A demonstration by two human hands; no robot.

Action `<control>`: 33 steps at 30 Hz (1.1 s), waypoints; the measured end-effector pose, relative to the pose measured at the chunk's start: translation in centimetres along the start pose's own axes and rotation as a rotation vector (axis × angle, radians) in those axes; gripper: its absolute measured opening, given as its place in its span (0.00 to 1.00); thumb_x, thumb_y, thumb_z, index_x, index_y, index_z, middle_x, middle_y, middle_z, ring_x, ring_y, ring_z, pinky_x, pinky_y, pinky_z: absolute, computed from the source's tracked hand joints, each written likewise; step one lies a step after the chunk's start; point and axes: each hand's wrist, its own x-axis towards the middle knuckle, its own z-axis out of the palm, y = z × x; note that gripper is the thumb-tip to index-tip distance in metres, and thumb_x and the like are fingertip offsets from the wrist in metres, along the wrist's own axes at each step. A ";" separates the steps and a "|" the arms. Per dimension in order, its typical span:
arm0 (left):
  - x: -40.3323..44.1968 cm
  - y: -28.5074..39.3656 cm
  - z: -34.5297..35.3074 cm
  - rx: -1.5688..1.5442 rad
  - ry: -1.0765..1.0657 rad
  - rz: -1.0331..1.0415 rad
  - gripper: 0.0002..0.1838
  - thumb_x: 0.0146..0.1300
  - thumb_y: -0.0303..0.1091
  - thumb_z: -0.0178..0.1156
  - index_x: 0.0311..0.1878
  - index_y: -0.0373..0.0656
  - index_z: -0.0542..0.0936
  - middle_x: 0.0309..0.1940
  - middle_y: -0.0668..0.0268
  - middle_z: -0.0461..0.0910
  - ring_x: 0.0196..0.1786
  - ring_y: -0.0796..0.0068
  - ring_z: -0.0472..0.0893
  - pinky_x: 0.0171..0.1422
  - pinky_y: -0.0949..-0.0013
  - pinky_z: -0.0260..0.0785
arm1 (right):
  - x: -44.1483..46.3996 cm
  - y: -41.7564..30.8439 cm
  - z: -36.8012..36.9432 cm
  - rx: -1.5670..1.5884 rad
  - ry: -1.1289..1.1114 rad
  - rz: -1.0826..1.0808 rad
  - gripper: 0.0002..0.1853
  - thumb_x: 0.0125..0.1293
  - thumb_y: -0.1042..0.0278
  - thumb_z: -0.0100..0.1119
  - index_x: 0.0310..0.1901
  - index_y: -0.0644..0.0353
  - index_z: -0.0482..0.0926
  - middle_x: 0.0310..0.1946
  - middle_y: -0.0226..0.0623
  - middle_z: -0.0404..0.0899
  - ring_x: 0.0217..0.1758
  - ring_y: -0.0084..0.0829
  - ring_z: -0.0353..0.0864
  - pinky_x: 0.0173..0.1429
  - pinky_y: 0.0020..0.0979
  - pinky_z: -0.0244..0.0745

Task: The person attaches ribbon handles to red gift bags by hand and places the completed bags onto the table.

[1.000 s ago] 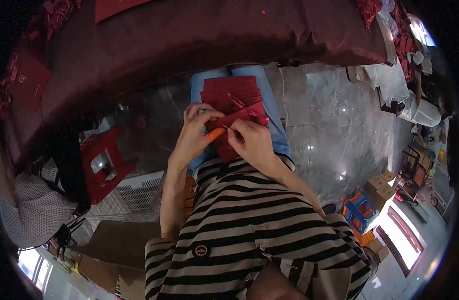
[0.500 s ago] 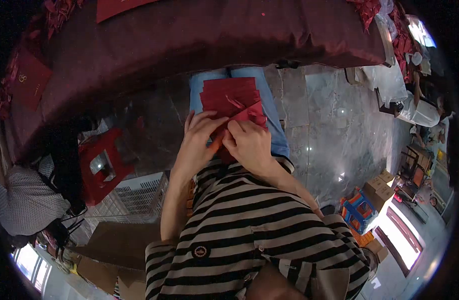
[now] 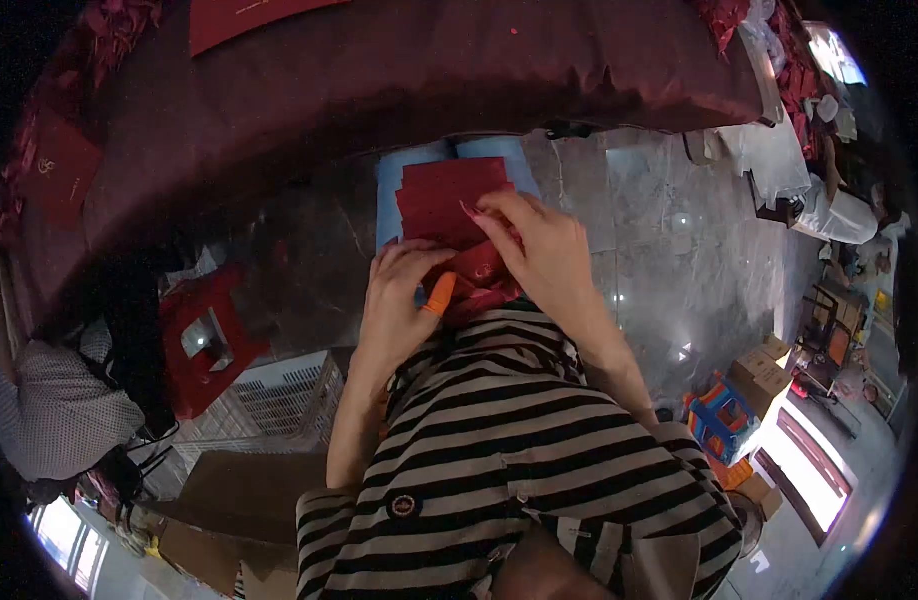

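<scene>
Several red paper pieces, like cards or flat bags (image 3: 449,195), lie overlapped on my lap. The nearest red piece (image 3: 482,268) bears a small gold emblem, and glossy red ribbon (image 3: 494,298) lies bunched at its lower side. My left hand (image 3: 399,295) holds this piece at its left edge, fingers curled over it; an orange finger cot (image 3: 440,293) covers the thumb. Above the stack's right side, my right hand (image 3: 541,245) pinches what looks like a thin end of red ribbon between thumb and forefinger.
A table with a dark red cloth (image 3: 429,90) stands ahead, with a red card (image 3: 249,18) on it. Left are a red plastic stool (image 3: 194,335), a white crate (image 3: 279,400) and a cardboard box (image 3: 244,490). Boxes (image 3: 761,372) stand at right.
My right hand has moved up and right, away from my left hand, drawing the ribbon end with it. The gold emblem and the left thumb's orange cot now show more plainly.
</scene>
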 end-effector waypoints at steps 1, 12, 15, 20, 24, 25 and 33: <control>0.1 0.3 0.2 0.000 -0.005 0.010 0.13 0.58 0.26 0.63 0.48 0.43 0.83 0.44 0.59 0.83 0.56 0.59 0.76 0.70 0.52 0.58 | 1.0 0.0 -0.4 -0.050 -0.094 0.057 0.12 0.64 0.60 0.62 0.45 0.57 0.78 0.34 0.39 0.83 0.32 0.44 0.83 0.33 0.42 0.78; 0.1 0.7 1.9 0.126 0.112 0.052 0.10 0.56 0.26 0.65 0.42 0.43 0.83 0.38 0.61 0.81 0.50 0.58 0.76 0.60 0.57 0.62 | 2.7 1.4 -1.6 0.029 -0.358 -0.008 0.17 0.62 0.59 0.63 0.49 0.60 0.78 0.44 0.47 0.80 0.46 0.48 0.80 0.47 0.45 0.76; -0.1 1.1 2.4 0.177 0.117 0.107 0.10 0.56 0.26 0.65 0.43 0.43 0.83 0.38 0.61 0.80 0.50 0.59 0.76 0.57 0.57 0.63 | 3.0 2.4 -1.9 -0.112 -0.374 -0.022 0.15 0.62 0.60 0.63 0.46 0.61 0.79 0.45 0.47 0.79 0.46 0.49 0.80 0.48 0.45 0.75; 0.1 1.2 3.2 0.161 0.148 0.125 0.10 0.55 0.25 0.65 0.42 0.43 0.83 0.38 0.62 0.79 0.50 0.58 0.76 0.53 0.58 0.66 | 3.0 2.9 -1.5 0.181 -0.406 -0.112 0.12 0.61 0.62 0.63 0.41 0.62 0.81 0.40 0.45 0.81 0.46 0.48 0.80 0.49 0.45 0.75; 0.0 0.7 3.5 0.103 0.137 0.228 0.12 0.51 0.25 0.68 0.41 0.45 0.84 0.39 0.61 0.78 0.52 0.56 0.75 0.55 0.58 0.67 | 2.3 2.9 -3.1 0.174 -0.680 -0.030 0.12 0.62 0.62 0.61 0.39 0.62 0.82 0.38 0.43 0.81 0.46 0.47 0.80 0.49 0.45 0.74; -0.1 0.8 3.6 0.101 0.125 0.237 0.12 0.51 0.25 0.68 0.41 0.45 0.84 0.39 0.61 0.78 0.52 0.56 0.75 0.55 0.58 0.67 | 2.1 3.3 -3.2 0.075 -0.772 -0.078 0.12 0.63 0.61 0.60 0.39 0.62 0.83 0.38 0.42 0.81 0.46 0.46 0.79 0.49 0.45 0.73; -0.6 -0.9 5.1 0.219 0.228 0.538 0.15 0.47 0.26 0.75 0.39 0.53 0.86 0.51 0.62 0.71 0.58 0.53 0.71 0.59 0.56 0.68 | 1.7 3.7 -3.1 0.263 -0.876 -0.065 0.15 0.63 0.55 0.60 0.40 0.60 0.84 0.36 0.41 0.80 0.46 0.43 0.79 0.48 0.41 0.72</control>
